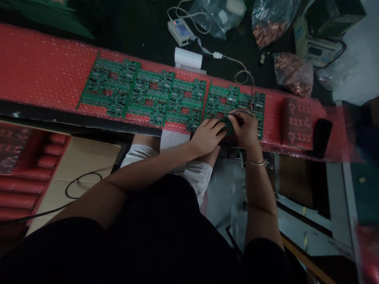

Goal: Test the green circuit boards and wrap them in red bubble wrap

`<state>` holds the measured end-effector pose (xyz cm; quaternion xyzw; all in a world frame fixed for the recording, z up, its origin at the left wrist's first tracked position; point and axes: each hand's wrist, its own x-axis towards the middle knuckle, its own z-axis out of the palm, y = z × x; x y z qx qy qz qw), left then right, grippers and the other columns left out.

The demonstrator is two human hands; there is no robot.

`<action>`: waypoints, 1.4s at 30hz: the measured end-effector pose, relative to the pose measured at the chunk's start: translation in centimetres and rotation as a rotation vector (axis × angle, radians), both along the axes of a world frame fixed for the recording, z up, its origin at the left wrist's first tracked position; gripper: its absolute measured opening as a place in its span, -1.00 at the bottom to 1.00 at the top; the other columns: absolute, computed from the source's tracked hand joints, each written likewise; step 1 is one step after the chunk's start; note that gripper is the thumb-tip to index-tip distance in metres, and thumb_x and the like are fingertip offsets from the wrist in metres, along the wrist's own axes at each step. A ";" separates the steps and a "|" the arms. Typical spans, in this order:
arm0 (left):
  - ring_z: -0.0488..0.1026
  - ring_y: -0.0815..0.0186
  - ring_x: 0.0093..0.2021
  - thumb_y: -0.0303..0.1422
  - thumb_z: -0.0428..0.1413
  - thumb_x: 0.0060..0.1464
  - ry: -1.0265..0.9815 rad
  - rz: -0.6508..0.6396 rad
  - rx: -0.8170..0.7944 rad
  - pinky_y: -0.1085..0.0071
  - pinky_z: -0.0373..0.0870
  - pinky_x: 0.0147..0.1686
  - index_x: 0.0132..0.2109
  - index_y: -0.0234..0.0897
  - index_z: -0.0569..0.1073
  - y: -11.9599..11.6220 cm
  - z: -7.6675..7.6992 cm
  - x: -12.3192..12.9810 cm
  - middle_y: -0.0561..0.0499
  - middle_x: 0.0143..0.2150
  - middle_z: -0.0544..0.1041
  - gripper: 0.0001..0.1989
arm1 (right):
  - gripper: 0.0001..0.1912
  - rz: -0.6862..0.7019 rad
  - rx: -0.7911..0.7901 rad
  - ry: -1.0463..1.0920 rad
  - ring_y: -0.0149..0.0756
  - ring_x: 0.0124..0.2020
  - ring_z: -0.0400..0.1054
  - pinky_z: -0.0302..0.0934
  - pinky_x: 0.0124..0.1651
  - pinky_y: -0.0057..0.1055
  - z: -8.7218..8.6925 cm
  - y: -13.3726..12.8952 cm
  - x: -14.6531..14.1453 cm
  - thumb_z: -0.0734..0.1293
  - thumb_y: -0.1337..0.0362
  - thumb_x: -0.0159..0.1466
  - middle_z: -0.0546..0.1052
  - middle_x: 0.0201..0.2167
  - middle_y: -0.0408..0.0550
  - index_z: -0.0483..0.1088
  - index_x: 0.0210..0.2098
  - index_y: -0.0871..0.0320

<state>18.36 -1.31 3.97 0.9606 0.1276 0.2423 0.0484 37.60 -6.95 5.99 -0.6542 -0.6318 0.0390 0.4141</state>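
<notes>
Green circuit board panels [149, 94] lie side by side in a row on red bubble wrap [38, 67]. At the right end of the row, my left hand [208, 134] rests on the near edge of a panel [223, 94], palm down, fingers stretched out. Just right of it, my right hand [245, 123] pinches the end of a thin cable [247, 73] over the same boards. My fingers hide the cable's tip. From there the cable runs up through a white connector [217, 55] to a small white device [180, 31] with a lit screen.
A roll of white labels [188, 58] stands behind the panels. Bags of copper-coloured parts [293, 73] and a boxy instrument [315, 51] sit at the back right. Right of the panels are a wrapped stack [299, 123] and a black object [322, 138]. Cardboard [85, 165] lies lower left.
</notes>
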 end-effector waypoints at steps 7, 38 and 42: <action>0.43 0.03 0.20 -0.39 0.04 0.41 -0.025 0.009 -0.058 0.08 0.38 0.11 0.12 -0.28 0.57 -0.9 0.7 -0.4 -0.18 0.19 0.56 -0.73 | -0.75 -0.008 -0.058 -0.053 -0.13 -0.13 0.52 0.40 0.03 -0.13 0.1 0.3 -0.3 0.31 0.06 0.44 0.66 -0.22 -0.01 0.47 -0.31 0.02; 0.50 0.21 -0.07 -0.38 0.10 0.32 -0.269 0.250 -0.382 0.21 0.52 -0.06 -0.20 -0.18 0.61 1.7 -4.8 -16.5 -0.10 -0.15 0.59 -0.82 | -0.57 -0.226 -0.149 -0.058 -0.17 -0.43 0.41 0.34 -0.26 -0.18 1.0 0.4 -1.1 0.37 -0.17 0.30 0.55 -0.45 -0.03 0.44 -0.37 0.07; 0.52 0.23 -0.10 -0.38 0.11 0.31 -0.323 0.245 -0.401 0.21 0.52 -0.05 -0.21 -0.18 0.58 1.4 -2.9 -17.1 -0.08 -0.16 0.59 -0.85 | -0.55 -0.219 -0.148 -0.072 -0.18 -0.43 0.43 0.35 -0.26 -0.20 1.1 0.4 -1.4 0.38 -0.19 0.30 0.56 -0.46 -0.02 0.47 -0.39 0.07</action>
